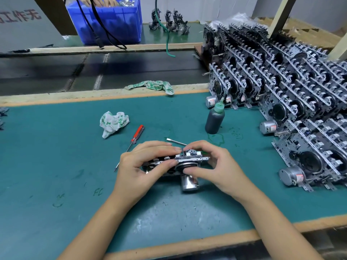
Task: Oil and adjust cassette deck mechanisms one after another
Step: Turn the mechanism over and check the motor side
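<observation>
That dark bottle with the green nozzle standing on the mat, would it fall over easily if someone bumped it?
Probably yes. The oil bottle is tall and narrow on a small base, so a knock near its green nozzle would likely tip it. It looks nearly full, which may steady it somewhat. Stains on the mat beside it suggest slippery sides.

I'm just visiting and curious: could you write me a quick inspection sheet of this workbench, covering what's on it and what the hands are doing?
Surface: green mat with a wooden edge, stained with scuffs and oil marks.
Job's things: one cassette mechanism held over the mat; oil bottle upright; red screwdriver and a metal tool lying flat.
Clutter: crumpled rag on the mat, another rag on the far edge.
Hands: left hand and right hand both grip the mechanism.
Cables: black cables and a green cable hang at the back.
Surroundings: stacked mechanisms at right; blue crate behind.
</observation>
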A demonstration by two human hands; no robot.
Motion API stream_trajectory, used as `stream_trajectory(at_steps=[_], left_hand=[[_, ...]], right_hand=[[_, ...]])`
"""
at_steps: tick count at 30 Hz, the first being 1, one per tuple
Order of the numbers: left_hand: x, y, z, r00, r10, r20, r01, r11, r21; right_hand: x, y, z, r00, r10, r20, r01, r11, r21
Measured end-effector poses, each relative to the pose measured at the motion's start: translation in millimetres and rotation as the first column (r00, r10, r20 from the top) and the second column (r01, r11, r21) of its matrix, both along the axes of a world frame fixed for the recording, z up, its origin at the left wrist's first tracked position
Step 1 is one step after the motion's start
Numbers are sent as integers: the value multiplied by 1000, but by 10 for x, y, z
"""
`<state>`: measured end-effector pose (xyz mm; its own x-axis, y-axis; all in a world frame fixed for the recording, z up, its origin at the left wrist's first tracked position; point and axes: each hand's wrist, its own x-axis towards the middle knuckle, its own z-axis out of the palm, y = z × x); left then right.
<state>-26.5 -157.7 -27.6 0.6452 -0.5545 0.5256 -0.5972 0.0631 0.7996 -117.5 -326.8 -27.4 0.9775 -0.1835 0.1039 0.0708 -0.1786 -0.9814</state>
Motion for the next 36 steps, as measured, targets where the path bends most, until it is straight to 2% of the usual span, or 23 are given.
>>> stream_trajectory(at_steps=[15,17,19,21,23,25,28,32,36], left_hand=[[-3,14,-10,999,1,34,-1,1000,6],[3,10,-1,999,-2,34,2,1000,-2],[8,5,2,999,1,43,-1,1000,-1],[4,3,-2,999,6,43,-7,1000,2],[1,2,-4,1000,4,28,-4,1000,0],[5,0,-7,1000,-1,20,1,1000,2],[10,2,-16,1000,0,11,0,1000,4],[6,9,-15,1000,6,-8,-6,1000,17],[5,15,-4,1000,0,-27,0,1000,25]], right_hand=[[-33,93,-17,998,-62,30,60,997,51],[-78,54,-11,997,-70,15,71,995,-75],[-164,-15,-27,988,-151,15,148,938,-313],[-265,-49,-53,967,-233,101,250,804,-539],[-340,-19,-107,956,-235,173,288,673,-681],[-359,10,-130,958,-235,164,279,630,-724],[-330,-30,-60,969,-224,100,220,611,-761],[-297,-47,-1,972,-218,89,203,591,-781],[-285,-52,57,976,-212,50,177,640,-748]])
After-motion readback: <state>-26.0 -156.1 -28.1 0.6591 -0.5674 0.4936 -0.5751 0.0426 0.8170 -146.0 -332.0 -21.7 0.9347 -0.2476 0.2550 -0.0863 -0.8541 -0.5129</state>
